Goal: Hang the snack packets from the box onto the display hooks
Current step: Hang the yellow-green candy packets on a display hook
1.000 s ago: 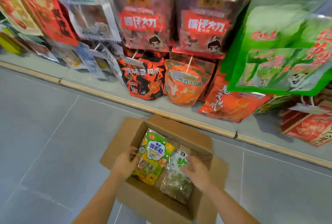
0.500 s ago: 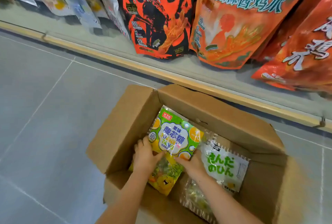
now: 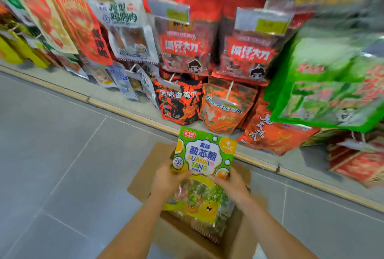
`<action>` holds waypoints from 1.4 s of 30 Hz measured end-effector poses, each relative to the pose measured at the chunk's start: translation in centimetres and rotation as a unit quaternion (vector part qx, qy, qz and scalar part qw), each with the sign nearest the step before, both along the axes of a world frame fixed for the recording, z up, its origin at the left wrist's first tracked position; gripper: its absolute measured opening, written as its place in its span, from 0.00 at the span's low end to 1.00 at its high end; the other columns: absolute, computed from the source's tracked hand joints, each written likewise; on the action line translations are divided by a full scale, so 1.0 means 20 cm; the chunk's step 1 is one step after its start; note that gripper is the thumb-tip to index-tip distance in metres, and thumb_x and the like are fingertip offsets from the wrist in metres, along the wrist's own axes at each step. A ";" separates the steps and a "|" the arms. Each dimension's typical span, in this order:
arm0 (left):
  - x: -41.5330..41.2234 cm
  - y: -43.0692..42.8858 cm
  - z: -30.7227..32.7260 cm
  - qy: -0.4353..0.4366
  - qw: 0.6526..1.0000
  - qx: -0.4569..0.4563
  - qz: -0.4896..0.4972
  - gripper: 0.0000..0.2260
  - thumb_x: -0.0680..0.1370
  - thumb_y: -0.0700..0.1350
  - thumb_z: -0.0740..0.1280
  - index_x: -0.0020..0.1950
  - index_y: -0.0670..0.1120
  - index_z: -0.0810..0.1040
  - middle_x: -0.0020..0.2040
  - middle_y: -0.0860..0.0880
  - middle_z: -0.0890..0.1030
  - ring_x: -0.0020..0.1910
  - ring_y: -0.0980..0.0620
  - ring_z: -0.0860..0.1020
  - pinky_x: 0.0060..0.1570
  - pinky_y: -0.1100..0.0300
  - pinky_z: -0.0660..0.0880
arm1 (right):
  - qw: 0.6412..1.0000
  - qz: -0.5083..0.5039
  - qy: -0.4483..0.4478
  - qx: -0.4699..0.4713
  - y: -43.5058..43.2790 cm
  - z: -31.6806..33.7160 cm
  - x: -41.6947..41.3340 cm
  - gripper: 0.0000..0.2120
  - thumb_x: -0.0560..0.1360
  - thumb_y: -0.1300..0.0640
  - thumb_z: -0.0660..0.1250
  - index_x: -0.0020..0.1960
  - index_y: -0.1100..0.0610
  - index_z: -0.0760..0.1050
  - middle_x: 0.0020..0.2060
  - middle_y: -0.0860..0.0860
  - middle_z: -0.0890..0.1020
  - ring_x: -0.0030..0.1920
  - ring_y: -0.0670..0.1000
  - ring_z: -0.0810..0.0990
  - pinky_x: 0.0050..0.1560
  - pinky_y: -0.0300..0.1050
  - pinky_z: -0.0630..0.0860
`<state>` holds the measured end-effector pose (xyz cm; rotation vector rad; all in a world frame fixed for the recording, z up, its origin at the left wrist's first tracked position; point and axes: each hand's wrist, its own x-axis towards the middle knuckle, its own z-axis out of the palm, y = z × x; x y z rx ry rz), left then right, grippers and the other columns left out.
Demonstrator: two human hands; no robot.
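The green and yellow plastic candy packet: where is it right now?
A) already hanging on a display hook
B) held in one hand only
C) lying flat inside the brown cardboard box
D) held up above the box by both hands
D: the green and yellow plastic candy packet is lifted above the brown cardboard box, with the left hand on its left edge and the right hand on its right edge.

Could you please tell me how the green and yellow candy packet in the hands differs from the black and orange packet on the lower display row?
The green and yellow candy packet is gripped by the left hand and right hand above the cardboard box; the black and orange packet hangs on the display. The candy packet's lower half is see-through; the other looks opaque. Both carry large Chinese lettering.
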<state>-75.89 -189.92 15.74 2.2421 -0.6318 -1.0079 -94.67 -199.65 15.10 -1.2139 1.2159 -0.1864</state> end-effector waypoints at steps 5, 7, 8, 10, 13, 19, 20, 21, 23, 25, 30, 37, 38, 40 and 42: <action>-0.01 -0.11 0.60 0.052 0.996 -0.073 0.022 0.24 0.59 0.59 0.78 0.50 0.54 0.76 0.47 0.51 0.84 0.47 0.49 0.82 0.47 0.46 0.80 | 0.997 -0.013 -0.025 -0.068 -0.15 0.75 0.01 0.05 0.74 0.64 0.68 0.46 0.58 0.71 0.36 0.46 0.75 0.37 0.45 0.74 0.33 0.26 0.69; -0.02 -0.17 0.77 0.057 0.992 -0.111 0.021 0.25 0.59 0.63 0.78 0.51 0.56 0.76 0.49 0.53 0.84 0.50 0.49 0.82 0.48 0.45 0.80 | 0.994 -0.028 -0.037 -0.102 -0.20 1.00 0.02 0.06 0.75 0.66 0.65 0.51 0.59 0.72 0.40 0.47 0.78 0.41 0.45 0.76 0.39 0.30 0.71; -0.01 -0.20 0.87 0.054 0.990 -0.125 0.019 0.29 0.58 0.66 0.76 0.55 0.57 0.75 0.51 0.54 0.84 0.52 0.50 0.82 0.49 0.45 0.79 | 0.991 -0.028 -0.042 -0.125 -0.23 1.13 0.04 0.07 0.75 0.66 0.65 0.53 0.59 0.72 0.41 0.48 0.78 0.43 0.44 0.77 0.40 0.28 0.71; 0.01 -0.26 1.09 0.039 0.984 -0.174 0.005 0.35 0.58 0.70 0.72 0.60 0.56 0.72 0.54 0.54 0.82 0.53 0.52 0.81 0.52 0.46 0.78 | 0.989 -0.025 -0.068 -0.132 -0.26 1.34 0.04 0.11 0.75 0.63 0.66 0.56 0.58 0.71 0.47 0.50 0.79 0.43 0.39 0.78 0.41 0.25 0.72; 0.01 -0.32 1.53 0.014 0.974 -0.224 -0.023 0.32 0.62 0.63 0.75 0.60 0.52 0.71 0.53 0.55 0.82 0.51 0.54 0.81 0.52 0.49 0.78 | 0.982 -0.038 -0.090 -0.161 -0.29 1.67 0.07 0.18 0.71 0.60 0.72 0.56 0.59 0.69 0.53 0.54 0.79 0.47 0.41 0.80 0.46 0.31 0.75; 0.10 -0.38 2.13 -0.069 0.949 -0.298 -0.082 0.26 0.69 0.54 0.74 0.63 0.49 0.70 0.52 0.57 0.79 0.51 0.55 0.78 0.49 0.57 0.74 | 0.953 -0.060 -0.146 -0.260 -0.27 2.25 0.15 0.24 0.69 0.65 0.73 0.59 0.55 0.66 0.56 0.50 0.79 0.50 0.45 0.78 0.40 0.25 0.74; 0.12 -0.39 2.21 -0.072 0.943 -0.313 -0.091 0.26 0.69 0.54 0.74 0.63 0.50 0.70 0.52 0.56 0.79 0.52 0.54 0.78 0.49 0.57 0.74 | 0.946 -0.066 -0.159 -0.276 -0.25 2.35 0.17 0.24 0.69 0.65 0.73 0.58 0.54 0.66 0.55 0.48 0.79 0.49 0.44 0.78 0.39 0.24 0.73; 0.16 -0.39 2.30 -0.075 0.938 -0.325 -0.097 0.25 0.69 0.53 0.74 0.62 0.49 0.70 0.53 0.55 0.80 0.52 0.53 0.79 0.48 0.58 0.74 | 0.940 -0.074 -0.161 -0.290 -0.25 2.43 0.19 0.23 0.68 0.65 0.73 0.57 0.54 0.67 0.55 0.49 0.79 0.49 0.43 0.79 0.39 0.25 0.74; 0.20 -0.38 2.45 -0.087 0.929 -0.342 -0.111 0.21 0.70 0.53 0.74 0.58 0.50 0.71 0.52 0.56 0.80 0.51 0.54 0.79 0.47 0.59 0.74 | 0.931 -0.086 -0.173 -0.311 -0.22 2.57 0.22 0.22 0.68 0.63 0.74 0.56 0.51 0.69 0.54 0.51 0.81 0.46 0.41 0.80 0.40 0.30 0.75; 0.27 -0.36 2.64 -0.100 0.913 -0.370 -0.137 0.19 0.70 0.52 0.74 0.56 0.52 0.71 0.49 0.60 0.79 0.52 0.55 0.79 0.47 0.63 0.74 | 0.920 -0.103 -0.189 -0.327 -0.18 2.73 0.27 0.24 0.68 0.61 0.74 0.57 0.48 0.65 0.54 0.49 0.79 0.48 0.44 0.79 0.46 0.37 0.74; 0.41 -0.28 3.08 -0.145 0.876 -0.423 -0.184 0.25 0.70 0.55 0.74 0.62 0.50 0.71 0.53 0.59 0.77 0.52 0.57 0.76 0.49 0.61 0.71 | 0.884 -0.139 -0.230 -0.382 -0.08 3.09 0.41 0.24 0.66 0.63 0.75 0.57 0.50 0.70 0.55 0.55 0.81 0.52 0.53 0.80 0.54 0.50 0.77; 0.55 -0.32 3.58 -0.203 0.821 -0.498 -0.190 0.26 0.68 0.58 0.74 0.61 0.50 0.73 0.56 0.53 0.81 0.53 0.53 0.78 0.48 0.58 0.73 | 0.846 -0.144 -0.245 -0.450 -0.09 3.58 0.53 0.29 0.67 0.59 0.75 0.64 0.55 0.66 0.56 0.53 0.80 0.52 0.51 0.81 0.50 0.46 0.80; 0.56 -0.34 3.65 -0.208 0.815 -0.505 -0.194 0.27 0.68 0.58 0.74 0.62 0.49 0.72 0.57 0.52 0.80 0.56 0.52 0.77 0.51 0.56 0.74 | 0.842 -0.146 -0.245 -0.457 -0.11 3.64 0.53 0.31 0.67 0.58 0.75 0.66 0.54 0.65 0.58 0.54 0.79 0.54 0.52 0.80 0.53 0.50 0.79; 0.58 -0.39 3.78 -0.214 0.799 -0.526 -0.199 0.28 0.68 0.58 0.73 0.63 0.49 0.71 0.59 0.51 0.79 0.57 0.51 0.77 0.53 0.56 0.74 | 0.814 -0.152 -0.238 -0.507 -0.15 3.78 0.55 0.37 0.67 0.58 0.76 0.70 0.53 0.61 0.64 0.52 0.75 0.61 0.52 0.76 0.58 0.48 0.75; 0.59 -0.45 3.91 -0.209 0.783 -0.552 -0.196 0.26 0.69 0.57 0.74 0.63 0.50 0.71 0.58 0.53 0.80 0.54 0.56 0.77 0.50 0.59 0.73 | 0.771 -0.149 -0.244 -0.569 -0.19 3.93 0.57 0.45 0.68 0.60 0.75 0.75 0.52 0.51 0.68 0.46 0.68 0.66 0.47 0.69 0.61 0.41 0.68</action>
